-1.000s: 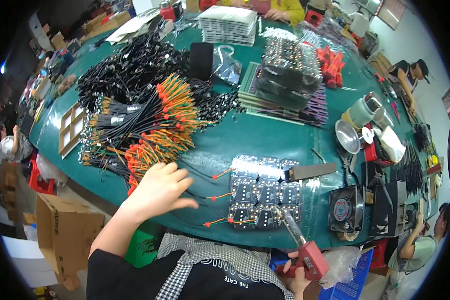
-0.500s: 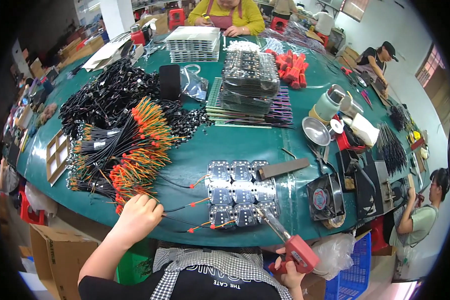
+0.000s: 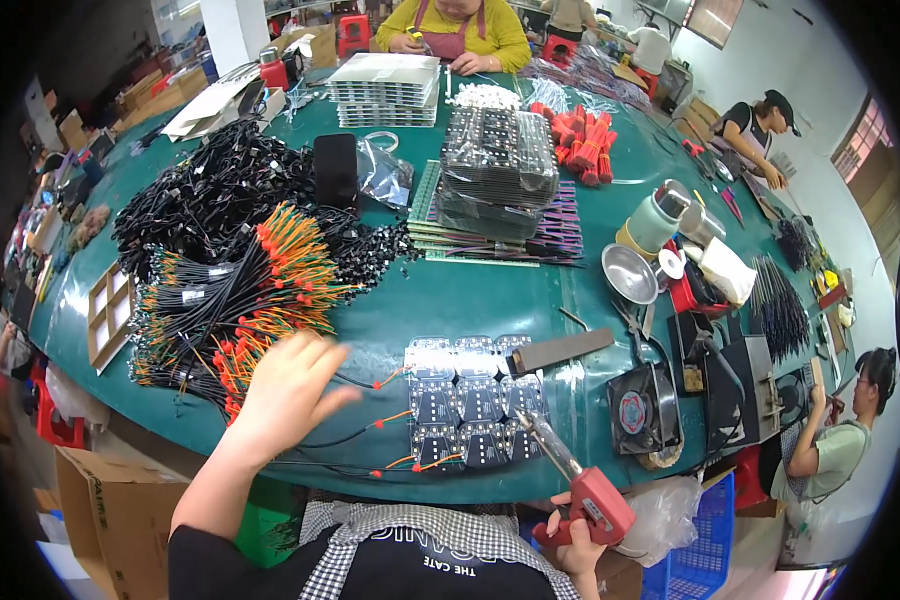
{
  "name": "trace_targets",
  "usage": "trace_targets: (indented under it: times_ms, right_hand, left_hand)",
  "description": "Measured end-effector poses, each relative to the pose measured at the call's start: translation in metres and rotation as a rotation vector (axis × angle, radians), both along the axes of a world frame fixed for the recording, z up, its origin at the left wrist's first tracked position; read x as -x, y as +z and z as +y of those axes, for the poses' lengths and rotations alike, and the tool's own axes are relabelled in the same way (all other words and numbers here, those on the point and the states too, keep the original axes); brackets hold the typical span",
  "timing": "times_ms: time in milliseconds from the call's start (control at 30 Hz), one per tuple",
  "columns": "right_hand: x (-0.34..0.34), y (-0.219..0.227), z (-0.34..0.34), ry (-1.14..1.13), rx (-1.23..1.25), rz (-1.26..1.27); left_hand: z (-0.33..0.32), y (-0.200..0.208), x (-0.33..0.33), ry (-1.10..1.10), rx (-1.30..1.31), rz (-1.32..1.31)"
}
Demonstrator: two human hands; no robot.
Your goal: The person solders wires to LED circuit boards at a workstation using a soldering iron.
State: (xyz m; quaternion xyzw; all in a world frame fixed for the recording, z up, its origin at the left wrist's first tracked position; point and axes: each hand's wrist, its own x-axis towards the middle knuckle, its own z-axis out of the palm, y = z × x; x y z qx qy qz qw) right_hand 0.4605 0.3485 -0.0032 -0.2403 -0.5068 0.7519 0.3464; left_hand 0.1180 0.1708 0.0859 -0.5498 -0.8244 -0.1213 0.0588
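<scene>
My right hand (image 3: 573, 540) grips a red soldering gun (image 3: 600, 503) near the table's front edge. Its metal tip reaches the right side of a panel of black circuit boards (image 3: 478, 402). Short black cables with orange and green ends and red blobs (image 3: 378, 422) run from the panel's left edge. My left hand (image 3: 292, 388) hovers over the front of the cable bundle (image 3: 225, 300), fingers stretched and thumb apart; no object shows in it. A grey bar (image 3: 562, 351) lies across the panel's upper right corner.
Behind the panel stands a plastic-wrapped stack of boards (image 3: 498, 170). To the right are a metal bowl (image 3: 630, 273), pliers (image 3: 632, 325), a thermos (image 3: 655, 222) and a small black fan (image 3: 645, 408). A heap of black cables (image 3: 220, 185) fills the left. Co-workers sit around the table.
My left hand has risen from the cable ends and moved slightly right and away from me, its fingers spreading. The front cables have shifted nearer to me. The soldering gun has barely moved.
</scene>
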Motion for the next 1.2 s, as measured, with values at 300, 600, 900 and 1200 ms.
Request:
trace_targets:
  times_ms: [300,600,900,1200]
  right_hand:
    - [0.005,-0.009,0.007,-0.053,-0.067,-0.015]
    - [0.004,-0.002,0.002,-0.059,0.018,-0.029]
    - [0.007,-0.005,0.003,-0.083,-0.111,-0.064]
    - [0.007,0.002,-0.004,-0.093,-0.076,-0.15]
  left_hand:
    - [0.054,-0.052,0.062,0.22,-0.007,0.435]
    - [0.044,-0.025,0.044,0.023,-0.364,0.101]
    - [0.071,-0.038,-0.014,0.136,-0.363,-1.074]
    - [0.063,-0.055,-0.007,0.119,-0.252,-1.337]
